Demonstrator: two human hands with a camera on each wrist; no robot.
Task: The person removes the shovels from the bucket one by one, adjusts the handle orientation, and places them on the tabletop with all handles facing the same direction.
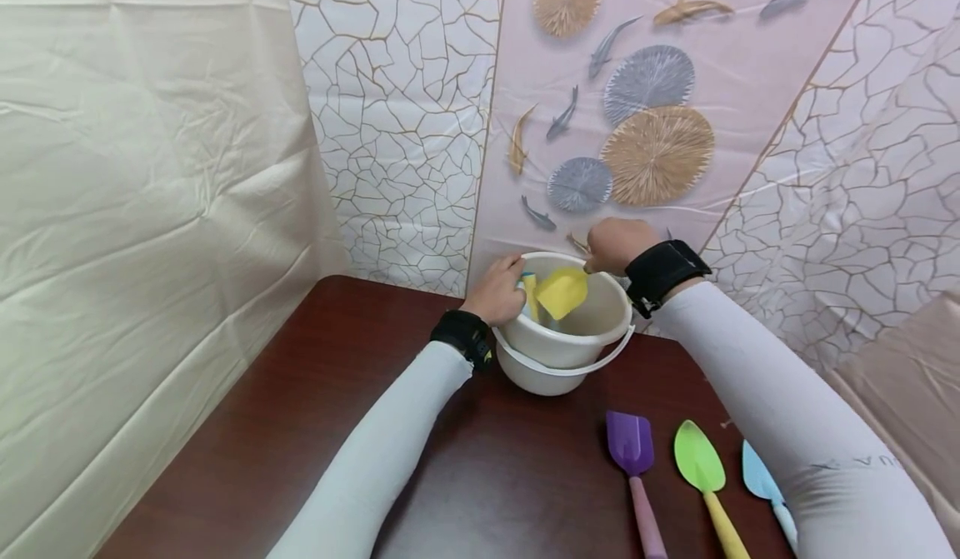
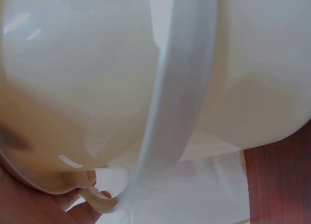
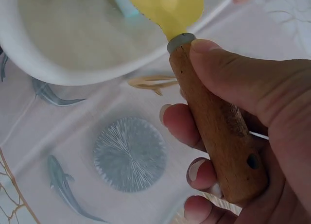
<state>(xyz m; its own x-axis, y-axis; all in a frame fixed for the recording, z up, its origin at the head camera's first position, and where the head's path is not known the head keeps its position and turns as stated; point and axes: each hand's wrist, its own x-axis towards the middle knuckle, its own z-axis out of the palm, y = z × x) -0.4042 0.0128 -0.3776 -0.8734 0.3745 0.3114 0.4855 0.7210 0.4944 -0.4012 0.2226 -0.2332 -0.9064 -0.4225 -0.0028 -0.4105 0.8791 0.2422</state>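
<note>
A white bucket point(image 1: 551, 344) with a bail handle point(image 1: 607, 361) stands at the back of the table. My left hand point(image 1: 497, 291) grips its left rim; in the left wrist view the bucket's glossy wall point(image 2: 87, 97) fills most of the picture, and fingers point(image 2: 31, 204) show at the rim. Above the bucket's mouth, my right hand point(image 1: 618, 244) holds a small shovel with a yellow blade point(image 1: 564, 292). Its wooden handle point(image 3: 216, 127) lies between thumb and curled fingers in the right wrist view. Something yellow and blue point(image 1: 530, 292) leans inside the bucket, partly hidden.
On the dark red table point(image 1: 480, 476), a purple shovel point(image 1: 632, 444), a green shovel point(image 1: 700, 459) and a light blue one point(image 1: 761, 471) lie at the front right. The right sleeve partly covers the blue one. Patterned cloth point(image 1: 397, 126) hangs close behind the bucket.
</note>
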